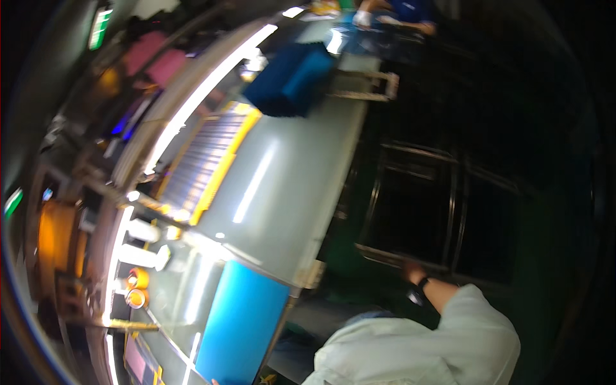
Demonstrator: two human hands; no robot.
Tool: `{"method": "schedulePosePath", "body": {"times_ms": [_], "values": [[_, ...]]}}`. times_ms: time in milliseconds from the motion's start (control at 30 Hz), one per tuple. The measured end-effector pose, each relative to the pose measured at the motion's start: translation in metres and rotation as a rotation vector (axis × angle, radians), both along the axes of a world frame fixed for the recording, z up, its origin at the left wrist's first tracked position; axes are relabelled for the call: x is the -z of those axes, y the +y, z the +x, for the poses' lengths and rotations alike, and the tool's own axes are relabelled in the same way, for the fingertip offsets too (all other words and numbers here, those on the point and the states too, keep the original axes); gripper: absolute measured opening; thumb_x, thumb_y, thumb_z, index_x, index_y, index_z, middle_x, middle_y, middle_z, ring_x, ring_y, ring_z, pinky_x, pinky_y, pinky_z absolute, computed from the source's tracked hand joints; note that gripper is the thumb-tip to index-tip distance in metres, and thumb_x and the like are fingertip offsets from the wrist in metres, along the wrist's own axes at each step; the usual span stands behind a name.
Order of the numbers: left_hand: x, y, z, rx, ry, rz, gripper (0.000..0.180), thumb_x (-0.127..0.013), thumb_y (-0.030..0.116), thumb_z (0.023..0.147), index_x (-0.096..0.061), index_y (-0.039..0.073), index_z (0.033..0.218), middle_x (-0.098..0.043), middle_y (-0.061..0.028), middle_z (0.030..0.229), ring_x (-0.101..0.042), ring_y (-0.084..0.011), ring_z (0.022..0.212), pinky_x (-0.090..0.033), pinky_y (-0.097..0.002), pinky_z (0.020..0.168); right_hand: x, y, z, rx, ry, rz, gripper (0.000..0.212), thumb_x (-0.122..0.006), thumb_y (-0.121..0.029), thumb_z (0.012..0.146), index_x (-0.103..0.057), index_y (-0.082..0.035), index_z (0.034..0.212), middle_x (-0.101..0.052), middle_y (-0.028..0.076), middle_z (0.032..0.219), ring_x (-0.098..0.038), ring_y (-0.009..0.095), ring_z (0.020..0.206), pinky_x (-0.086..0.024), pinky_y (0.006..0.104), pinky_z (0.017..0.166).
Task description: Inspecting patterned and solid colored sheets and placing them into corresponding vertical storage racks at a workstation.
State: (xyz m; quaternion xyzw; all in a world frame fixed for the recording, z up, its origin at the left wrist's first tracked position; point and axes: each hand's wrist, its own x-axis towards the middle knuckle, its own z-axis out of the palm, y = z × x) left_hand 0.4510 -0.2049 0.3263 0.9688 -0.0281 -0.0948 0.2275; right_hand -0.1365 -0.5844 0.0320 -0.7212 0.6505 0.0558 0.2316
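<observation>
My right hand (411,269) reaches out from a pale sleeve (449,333) at the lower right, with a dark wristwatch (420,294) on the wrist. The hand sits at the lower rail of a dark metal frame (385,255) that stands beside the workbench. It is small and blurred, so I cannot tell whether the fingers close around the rail. My left hand is not in view.
A long grey workbench (282,186) runs up the middle, with a blue mat (240,321) at its near end. A roller track with a yellow edge (212,160) lies along its left. A dark blue crate (292,77) sits farther up. Another person (401,13) works at the far end.
</observation>
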Motion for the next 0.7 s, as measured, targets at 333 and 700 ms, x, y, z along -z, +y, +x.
{"method": "schedulePosePath", "body": {"times_ms": [333,700], "values": [[0.036,0.041,0.020,0.126,-0.060,0.269,0.083,-0.071,0.037,0.072,-0.033,0.003,0.138,-0.030,-0.0242,0.141,-0.029,-0.0426,0.128,-0.025,-0.0528,0.105,-0.105,-0.042,0.066,-0.311,-0.216,0.044,0.027,-0.051,-0.022,0.085,-0.067,-0.006,0.099,-0.063,0.020,0.102,-0.061,0.034,0.095,-0.048,0.0387,0.083],[-0.021,-0.030,-0.109,0.556,-0.443,0.007,0.082,-0.066,0.050,0.074,-0.036,0.009,0.138,-0.031,-0.0197,0.143,-0.026,-0.0402,0.132,-0.024,-0.0554,0.103,-0.293,-0.042,0.172,-0.255,-0.851,-0.097,0.017,-0.055,-0.014,0.085,-0.064,0.001,0.088,-0.066,0.014,0.076,-0.066,0.021,0.074,-0.051,0.0303,0.068]]}}
